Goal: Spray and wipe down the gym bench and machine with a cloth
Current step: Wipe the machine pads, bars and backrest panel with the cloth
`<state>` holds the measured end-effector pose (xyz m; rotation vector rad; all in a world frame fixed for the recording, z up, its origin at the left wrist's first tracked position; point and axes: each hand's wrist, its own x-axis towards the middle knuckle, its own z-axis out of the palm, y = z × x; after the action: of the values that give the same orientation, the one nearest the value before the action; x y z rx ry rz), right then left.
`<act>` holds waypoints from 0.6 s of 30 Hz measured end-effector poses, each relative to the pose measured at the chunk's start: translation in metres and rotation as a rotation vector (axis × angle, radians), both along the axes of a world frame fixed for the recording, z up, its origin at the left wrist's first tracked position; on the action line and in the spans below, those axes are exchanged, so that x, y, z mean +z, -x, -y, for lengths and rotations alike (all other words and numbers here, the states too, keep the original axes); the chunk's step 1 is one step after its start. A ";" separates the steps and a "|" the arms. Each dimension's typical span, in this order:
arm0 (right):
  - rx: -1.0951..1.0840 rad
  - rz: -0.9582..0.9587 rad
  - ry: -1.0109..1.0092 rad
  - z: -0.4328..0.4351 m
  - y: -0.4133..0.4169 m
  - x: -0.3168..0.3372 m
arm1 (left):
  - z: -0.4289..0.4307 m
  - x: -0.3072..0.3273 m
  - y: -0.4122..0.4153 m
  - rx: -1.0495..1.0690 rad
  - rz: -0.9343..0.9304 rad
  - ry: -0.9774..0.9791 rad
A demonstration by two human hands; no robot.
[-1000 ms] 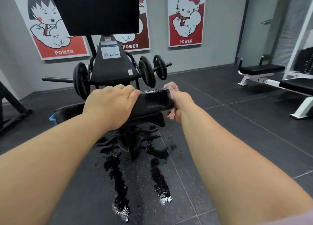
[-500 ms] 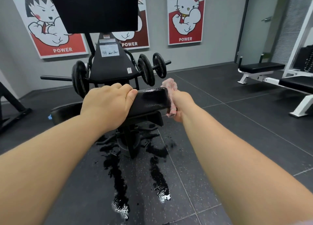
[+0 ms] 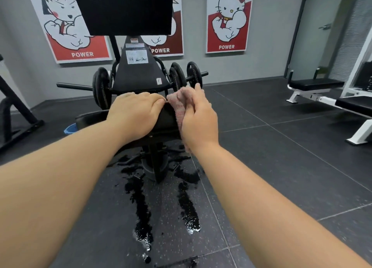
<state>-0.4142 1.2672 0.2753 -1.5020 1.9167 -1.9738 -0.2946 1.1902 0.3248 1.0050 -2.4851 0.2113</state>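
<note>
1. The left hand (image 3: 134,112) lies on top of the black pad (image 3: 167,119) of the machine (image 3: 138,74). Its fingers curl over the far edge and grip it. I think this keeps the pad from wobbling while it gets rubbed.
2. The right hand (image 3: 199,120) holds the pink cloth (image 3: 179,102). Its fingers bend round the cloth and push it onto the right end of the pad. Some cloth sticks up past the fingers, and a bit hangs down under the wrist.
3. The two hands sit just beside each other, so the push of one is met by the hold of the other.
4. The pad looks smooth and shiny. It may be slippery when wet.
5. The floor (image 3: 281,146) is dark with tiny specks. Wet puddles (image 3: 189,213) lie under the machine and run toward the person. Someone could slip there.
6. Round weights (image 3: 101,86) hang on the machine's bars. Posters (image 3: 226,20) with the word POWER hang on the grey wall.
7. The bench (image 3: 316,84) stands far off on the right, and nobody touches it.
8. A blue thing (image 3: 70,129) peeks out below the pad's left side. I cannot tell what it is.
</note>
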 end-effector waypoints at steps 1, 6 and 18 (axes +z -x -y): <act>-0.041 -0.044 0.057 0.005 -0.001 0.000 | 0.000 0.002 -0.004 -0.030 -0.071 -0.070; -0.225 -0.201 -0.047 0.007 0.005 -0.010 | -0.004 0.008 -0.021 -0.210 -0.390 -0.348; -0.164 -0.399 0.265 0.045 -0.107 -0.021 | 0.033 -0.031 -0.112 -0.055 -0.662 -0.510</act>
<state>-0.3071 1.2225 0.2541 -1.9994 2.0354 -2.2088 -0.1824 1.1577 0.2939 0.9803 -1.9656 -0.6966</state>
